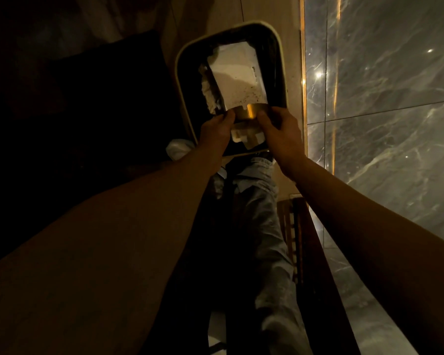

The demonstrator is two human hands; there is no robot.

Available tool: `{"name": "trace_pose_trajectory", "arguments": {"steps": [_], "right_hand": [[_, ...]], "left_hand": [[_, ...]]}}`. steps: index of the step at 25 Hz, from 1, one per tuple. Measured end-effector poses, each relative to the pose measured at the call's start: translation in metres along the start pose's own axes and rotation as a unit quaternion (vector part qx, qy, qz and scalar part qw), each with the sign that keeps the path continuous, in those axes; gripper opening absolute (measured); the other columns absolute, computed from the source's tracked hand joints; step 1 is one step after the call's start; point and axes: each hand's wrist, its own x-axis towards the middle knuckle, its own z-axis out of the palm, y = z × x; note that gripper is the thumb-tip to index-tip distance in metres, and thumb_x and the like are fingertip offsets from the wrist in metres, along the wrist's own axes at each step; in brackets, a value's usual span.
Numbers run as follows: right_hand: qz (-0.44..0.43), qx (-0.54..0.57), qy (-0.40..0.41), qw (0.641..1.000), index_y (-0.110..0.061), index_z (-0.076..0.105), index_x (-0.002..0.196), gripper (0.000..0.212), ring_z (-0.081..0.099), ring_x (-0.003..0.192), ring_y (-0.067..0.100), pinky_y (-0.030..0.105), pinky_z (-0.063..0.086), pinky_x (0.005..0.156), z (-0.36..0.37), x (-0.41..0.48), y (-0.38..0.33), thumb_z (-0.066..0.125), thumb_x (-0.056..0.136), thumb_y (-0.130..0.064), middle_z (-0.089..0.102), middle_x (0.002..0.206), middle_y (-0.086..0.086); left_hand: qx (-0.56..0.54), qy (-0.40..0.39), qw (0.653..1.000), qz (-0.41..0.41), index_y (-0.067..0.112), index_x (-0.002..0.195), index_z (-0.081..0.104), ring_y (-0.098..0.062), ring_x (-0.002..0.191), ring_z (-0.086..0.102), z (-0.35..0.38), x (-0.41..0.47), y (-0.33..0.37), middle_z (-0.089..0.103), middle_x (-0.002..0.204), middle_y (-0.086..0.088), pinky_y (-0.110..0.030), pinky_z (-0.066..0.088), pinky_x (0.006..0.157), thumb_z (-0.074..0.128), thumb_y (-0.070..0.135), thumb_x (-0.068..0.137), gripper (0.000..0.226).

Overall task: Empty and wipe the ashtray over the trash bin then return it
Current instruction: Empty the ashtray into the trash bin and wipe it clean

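A brass-coloured ashtray (249,112) is held tipped over the open trash bin (183,60), which has a pale rounded rim and a dark liner. My left hand (215,131) grips the ashtray's left side and my right hand (280,131) grips its right side. Inside the bin lies a white box or sheet (237,78) speckled with dark ash, with more white packaging (246,138) below the ashtray. The ashtray's inside faces away and is hidden.
A grey marble wall (382,85) with a lit gold strip (303,73) stands on the right. A dark piece of furniture (100,98) is left of the bin. A white crumpled bag (177,149) lies by the bin's near corner. My trouser legs (254,213) are below.
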Motion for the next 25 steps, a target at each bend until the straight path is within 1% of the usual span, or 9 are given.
{"name": "trace_pose_trajectory", "arguments": {"steps": [2, 5, 9, 12, 15, 18, 21, 23, 25], "right_hand": [[-0.009, -0.003, 0.019, 1.0, -0.012, 0.051, 0.134, 0.045, 0.061, 0.111, 0.014, 0.025, 0.049, 0.09, 0.002, -0.001, -0.003, 0.054, 0.097, -0.037, 0.064, 0.125, 0.004], [-0.007, -0.008, 0.042, 0.999, -0.011, 0.054, 0.13, 0.042, 0.058, 0.1, 0.009, 0.017, 0.045, 0.079, 0.006, 0.0, -0.005, 0.053, 0.097, -0.038, 0.062, 0.112, -0.001], [-0.003, -0.018, 0.051, 0.999, -0.01, 0.057, 0.125, 0.039, 0.059, 0.094, 0.009, 0.02, 0.049, 0.076, 0.01, 0.002, -0.007, 0.051, 0.098, -0.038, 0.063, 0.106, -0.001], [-0.027, -0.055, 0.075, 0.995, -0.012, 0.061, 0.118, 0.041, 0.065, 0.091, 0.014, 0.031, 0.054, 0.082, 0.012, 0.004, -0.01, 0.049, 0.097, -0.045, 0.07, 0.106, 0.003], [-0.023, -0.09, 0.075, 0.993, -0.01, 0.061, 0.118, 0.044, 0.063, 0.088, 0.013, 0.034, 0.054, 0.081, 0.011, 0.006, -0.012, 0.049, 0.097, -0.046, 0.07, 0.108, 0.006], [-0.035, -0.083, 0.078, 0.993, -0.011, 0.061, 0.119, 0.048, 0.067, 0.093, 0.016, 0.039, 0.057, 0.084, 0.011, 0.005, -0.013, 0.046, 0.096, -0.051, 0.071, 0.109, 0.006], [-0.045, -0.106, 0.072, 0.991, -0.012, 0.06, 0.121, 0.057, 0.067, 0.098, 0.02, 0.043, 0.057, 0.086, 0.012, 0.007, -0.009, 0.041, 0.092, -0.057, 0.069, 0.111, 0.009], [-0.052, -0.158, 0.041, 0.985, -0.01, 0.056, 0.128, 0.052, 0.061, 0.108, 0.025, 0.035, 0.05, 0.093, 0.011, 0.006, -0.007, 0.044, 0.095, -0.049, 0.061, 0.121, 0.014], [-0.064, -0.207, 0.022, 0.976, -0.009, 0.05, 0.134, 0.045, 0.053, 0.117, 0.028, 0.025, 0.037, 0.091, 0.009, 0.005, -0.003, 0.048, 0.098, -0.035, 0.053, 0.129, 0.019]], "left_hand": [[-0.009, 0.003, 1.0, 0.009, 0.013, 0.112, 0.067, -0.033, 0.116, 0.062, 0.003, 0.002, 0.0, 0.066, 0.124, -0.017, -0.047, 0.048, 0.105, 0.059, 0.034, 0.092, 0.03], [-0.002, 0.031, 0.999, 0.011, 0.008, 0.113, 0.067, -0.033, 0.114, 0.063, 0.008, 0.003, 0.004, 0.067, 0.119, -0.017, -0.045, 0.05, 0.103, 0.059, 0.033, 0.094, 0.033], [0.047, 0.062, 0.996, 0.048, 0.0, 0.106, 0.068, -0.033, 0.103, 0.067, 0.012, 0.003, 0.004, 0.068, 0.101, -0.015, -0.044, 0.055, 0.094, 0.056, 0.037, 0.095, 0.041], [0.064, 0.082, 0.992, 0.065, 0.0, 0.105, 0.07, -0.032, 0.097, 0.069, 0.013, 0.001, 0.004, 0.072, 0.106, -0.02, -0.042, 0.057, 0.089, 0.054, 0.045, 0.094, 0.048], [0.097, 0.08, 0.992, 0.02, 0.001, 0.098, 0.069, -0.036, 0.102, 0.067, 0.014, 0.003, 0.004, 0.071, 0.11, -0.021, -0.046, 0.055, 0.094, 0.05, 0.051, 0.093, 0.053], [0.101, 0.1, 0.99, 0.021, 0.003, 0.098, 0.069, -0.035, 0.101, 0.067, 0.016, 0.002, 0.008, 0.071, 0.109, -0.019, -0.043, 0.055, 0.092, 0.051, 0.051, 0.093, 0.052], [0.094, 0.102, 0.99, -0.005, 0.002, 0.115, 0.065, -0.036, 0.107, 0.065, 0.017, 0.005, 0.009, 0.068, 0.118, -0.02, -0.044, 0.054, 0.095, 0.051, 0.056, 0.091, 0.061], [0.076, 0.102, 0.991, -0.031, 0.002, 0.123, 0.06, -0.038, 0.11, 0.064, 0.017, 0.008, 0.009, 0.065, 0.123, -0.021, -0.045, 0.053, 0.096, 0.051, 0.058, 0.089, 0.066], [0.07, 0.109, 0.991, -0.036, 0.002, 0.122, 0.061, -0.037, 0.109, 0.064, 0.015, 0.009, 0.01, 0.065, 0.121, -0.021, -0.045, 0.054, 0.096, 0.053, 0.058, 0.088, 0.066]]}}
